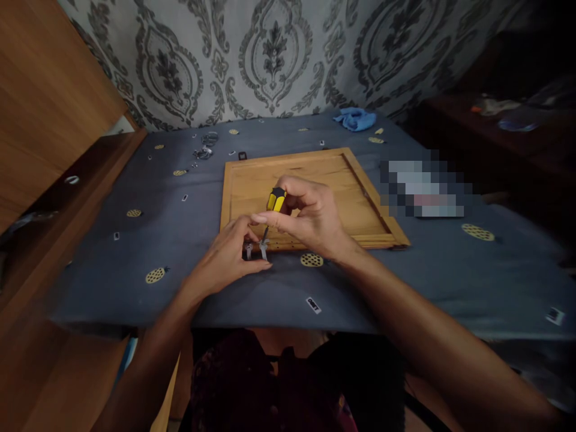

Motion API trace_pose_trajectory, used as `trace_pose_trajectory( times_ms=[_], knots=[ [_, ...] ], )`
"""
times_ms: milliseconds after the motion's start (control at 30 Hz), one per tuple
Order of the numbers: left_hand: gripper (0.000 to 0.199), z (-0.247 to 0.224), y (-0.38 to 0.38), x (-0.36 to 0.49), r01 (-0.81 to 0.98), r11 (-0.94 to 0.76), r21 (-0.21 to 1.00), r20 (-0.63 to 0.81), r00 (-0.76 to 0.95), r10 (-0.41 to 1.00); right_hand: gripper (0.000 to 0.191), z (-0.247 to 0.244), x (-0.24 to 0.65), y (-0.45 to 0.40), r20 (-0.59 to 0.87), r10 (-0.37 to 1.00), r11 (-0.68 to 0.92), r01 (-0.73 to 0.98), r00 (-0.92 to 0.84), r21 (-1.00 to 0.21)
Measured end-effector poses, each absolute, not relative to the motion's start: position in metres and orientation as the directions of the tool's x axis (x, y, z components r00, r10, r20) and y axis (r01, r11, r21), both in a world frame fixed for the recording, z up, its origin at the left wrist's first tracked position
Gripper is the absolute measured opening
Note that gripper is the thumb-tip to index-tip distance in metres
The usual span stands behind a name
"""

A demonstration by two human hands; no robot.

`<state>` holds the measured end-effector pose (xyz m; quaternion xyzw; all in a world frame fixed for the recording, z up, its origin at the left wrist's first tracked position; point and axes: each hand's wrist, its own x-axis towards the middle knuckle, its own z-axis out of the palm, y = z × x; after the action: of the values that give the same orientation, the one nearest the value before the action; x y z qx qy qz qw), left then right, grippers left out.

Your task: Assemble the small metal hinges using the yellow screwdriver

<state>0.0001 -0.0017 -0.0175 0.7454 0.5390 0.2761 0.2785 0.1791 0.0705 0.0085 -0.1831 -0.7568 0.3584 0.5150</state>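
A wooden cabinet door with a raised frame lies flat before me. At its near edge, left of the middle, is a small metal hinge with two light arms pointing towards me. My left hand curls round this hinge, thumb below and fingers above, steadying it against the wood. Between the fingers and thumb of my right hand is a screwdriver with a yellow and black handle. Its dark shaft slants down to the hinge; the tip meets the metal there, and any screw head is too small to see.
The door rests on a table with a grey-blue pineapple-print cloth. Loose metal parts lie at the back left, a blue cloth at the back right. A blurred-out object sits right of the door. Wooden furniture stands left.
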Motion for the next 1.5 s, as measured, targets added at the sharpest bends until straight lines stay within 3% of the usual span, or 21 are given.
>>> trace_pose_trajectory(
  times_ms=[167,400,667,1000,1267,1500],
  knots=[
    [0.044,-0.019,-0.002,0.0,0.648,-0.278,0.709,0.135,0.263,0.955,0.047,0.008,0.178,0.069,0.618,0.677,0.638,-0.101,-0.399,-0.764],
    [0.04,-0.017,-0.001,0.0,0.646,-0.259,0.718,0.12,0.252,0.96,0.031,0.014,0.181,0.066,0.548,0.68,0.552,-0.152,-0.487,-0.82],
    [0.038,-0.02,-0.001,-0.002,0.616,-0.267,0.741,0.132,0.257,0.957,0.033,0.019,0.185,0.062,0.458,0.649,0.47,-0.152,-0.607,-0.869],
    [0.038,-0.022,-0.001,-0.002,0.637,-0.265,0.723,0.132,0.249,0.959,0.044,0.007,0.179,0.065,0.59,0.675,0.595,-0.145,-0.444,-0.79],
    [0.054,-0.014,-0.001,0.0,0.649,-0.239,0.723,0.093,0.252,0.963,0.043,0.012,0.178,0.057,0.619,0.769,0.613,-0.088,-0.159,-0.785],
    [0.052,-0.017,-0.001,0.0,0.655,-0.24,0.717,0.092,0.252,0.963,0.044,0.005,0.174,0.06,0.6,0.754,0.608,-0.061,-0.267,-0.792]
  ],
)
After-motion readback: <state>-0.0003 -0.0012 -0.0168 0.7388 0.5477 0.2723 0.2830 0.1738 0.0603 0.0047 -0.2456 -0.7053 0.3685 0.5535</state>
